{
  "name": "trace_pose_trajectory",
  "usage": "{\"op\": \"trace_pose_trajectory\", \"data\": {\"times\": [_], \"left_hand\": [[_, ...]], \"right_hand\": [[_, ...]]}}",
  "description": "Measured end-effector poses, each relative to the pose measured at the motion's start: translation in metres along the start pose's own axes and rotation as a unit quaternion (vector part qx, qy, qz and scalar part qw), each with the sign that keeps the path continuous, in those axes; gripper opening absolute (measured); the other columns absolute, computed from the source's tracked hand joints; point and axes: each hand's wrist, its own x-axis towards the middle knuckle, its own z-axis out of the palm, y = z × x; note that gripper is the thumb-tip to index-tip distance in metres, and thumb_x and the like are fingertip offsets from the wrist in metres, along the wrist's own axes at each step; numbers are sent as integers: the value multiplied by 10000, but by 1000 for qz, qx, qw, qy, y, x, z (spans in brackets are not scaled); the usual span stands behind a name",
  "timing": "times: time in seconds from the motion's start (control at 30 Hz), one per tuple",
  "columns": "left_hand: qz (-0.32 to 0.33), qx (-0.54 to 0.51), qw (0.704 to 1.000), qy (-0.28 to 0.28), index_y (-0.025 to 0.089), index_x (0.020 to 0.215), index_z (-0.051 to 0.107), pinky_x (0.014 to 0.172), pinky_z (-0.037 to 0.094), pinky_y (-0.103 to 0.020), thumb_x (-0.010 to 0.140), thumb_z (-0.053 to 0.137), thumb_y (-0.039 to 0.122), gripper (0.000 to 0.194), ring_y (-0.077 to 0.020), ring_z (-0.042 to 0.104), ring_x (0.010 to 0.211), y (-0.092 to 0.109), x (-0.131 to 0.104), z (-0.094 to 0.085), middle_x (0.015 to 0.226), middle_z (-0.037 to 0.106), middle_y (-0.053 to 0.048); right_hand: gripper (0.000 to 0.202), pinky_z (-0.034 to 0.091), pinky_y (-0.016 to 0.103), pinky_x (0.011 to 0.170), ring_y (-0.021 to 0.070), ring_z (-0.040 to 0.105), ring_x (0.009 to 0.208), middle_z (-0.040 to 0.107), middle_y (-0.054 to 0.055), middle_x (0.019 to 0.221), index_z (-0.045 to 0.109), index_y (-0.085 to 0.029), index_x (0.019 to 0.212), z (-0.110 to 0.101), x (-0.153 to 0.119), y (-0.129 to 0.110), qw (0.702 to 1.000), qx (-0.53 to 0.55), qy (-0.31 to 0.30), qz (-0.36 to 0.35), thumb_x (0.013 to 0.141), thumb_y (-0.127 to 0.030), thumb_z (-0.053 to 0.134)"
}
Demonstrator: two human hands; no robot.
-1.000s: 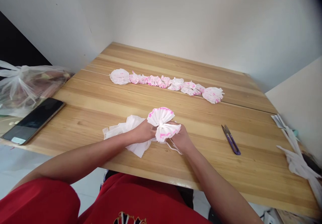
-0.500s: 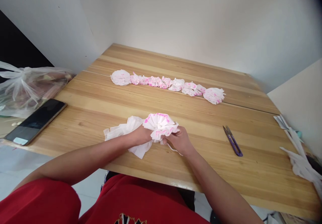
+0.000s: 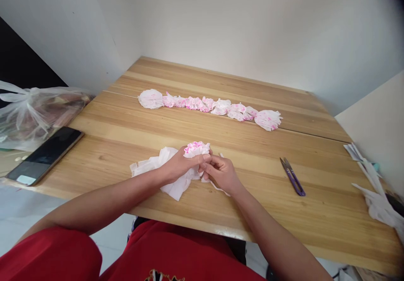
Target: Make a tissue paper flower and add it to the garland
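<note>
A white paper flower with pink edges (image 3: 196, 149) is gathered in my left hand (image 3: 186, 163), its ruffled top tilted away from me. My right hand (image 3: 221, 171) is closed with fingertips pinched at the flower's base, touching my left thumb. What the right fingertips pinch is too small to make out. White tissue sheets (image 3: 151, 165) lie under and left of my left hand, and a thin white strip (image 3: 220, 189) lies below my right hand. Farther back, a row of pink-and-white crumpled paper flowers (image 3: 221, 107) stretches across the wooden table (image 3: 126, 125).
Purple-handled thread snips (image 3: 293, 177) lie to the right of my hands. A phone (image 3: 46, 154) and a tied plastic bag (image 3: 38, 112) are at the left edge. White paper strips (image 3: 375, 192) are at the right edge, and walls stand behind the table.
The flower has tipped away from me, so its open face no longer shows. My left fingers have come into view around it, and both hands now meet at its base.
</note>
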Motion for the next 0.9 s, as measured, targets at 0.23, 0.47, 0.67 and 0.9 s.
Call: {"op": "trace_pose_trajectory", "data": {"times": [0.23, 0.47, 0.67, 0.9], "left_hand": [[-18, -20, 999, 20, 122, 1137, 601, 681, 465, -266, 861, 613, 456, 434, -130, 585, 613, 9, -3, 1, 613, 587, 12], [25, 44, 999, 12, 127, 1081, 611, 739, 471, -273, 872, 610, 450, 384, -141, 601, 741, 12, -5, -1, 794, 631, -31], [24, 49, 998, -38, 121, 1136, 545, 692, 469, -286, 795, 696, 449, 497, -160, 601, 692, 8, -3, -4, 683, 606, -1], [22, 163, 982, -91, 133, 873, 650, 726, 476, -269, 722, 741, 463, 373, -172, 590, 806, 5, 4, -5, 815, 656, -41]], "right_hand": [[323, 336, 208, 459, 73, 469, 433, 576, -34, 490, 665, -176, 714, -1, 0, 1, 1000, 21, -6, 15, 832, -475, 644], [356, 377, 223, 492, 82, 486, 465, 604, -14, 574, 648, -179, 677, -3, 0, 0, 1000, 22, 7, 0, 834, -497, 631], [390, 364, 216, 496, 89, 462, 470, 533, -30, 486, 650, -178, 651, -3, -1, 0, 1000, -10, 21, -4, 869, -493, 577], [373, 375, 236, 495, 103, 463, 483, 542, -22, 493, 653, -170, 610, -2, 0, 7, 997, 69, 37, 9, 764, -510, 672]]}}
